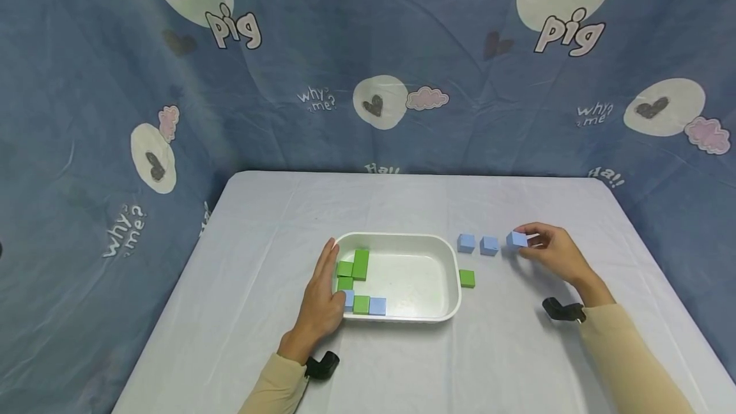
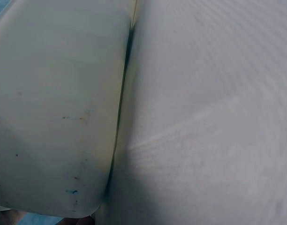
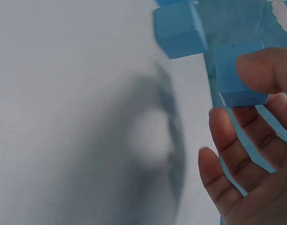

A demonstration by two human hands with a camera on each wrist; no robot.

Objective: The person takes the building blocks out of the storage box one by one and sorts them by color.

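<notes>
Thumb and fingers of the right hand [image 1: 553, 250] pinch a blue cube [image 1: 515, 240] beyond the tray's right side; in the right wrist view the thumb lies across one face, with fingers beneath. Left hand [image 1: 319, 306] rests against the left end of a white tray [image 1: 398, 234], its fingers extended along the outer wall and its thumb at the rim near the front corner.

Two loose blue cubes [image 1: 489, 246] stand on the bench [image 1: 270, 229] between the tray and the held one, set apart from each other, and a green block [image 1: 467, 278] lies just beside the tray's right wall. Inside the tray, an upper green piece [image 1: 360, 264], longer than its neighbours, sits beside two small green blocks [image 1: 344, 268] along the left wall. Along the near wall runs a row: blue, green, blue. Behind the bench hangs a blue printed curtain [image 1: 299, 139].
</notes>
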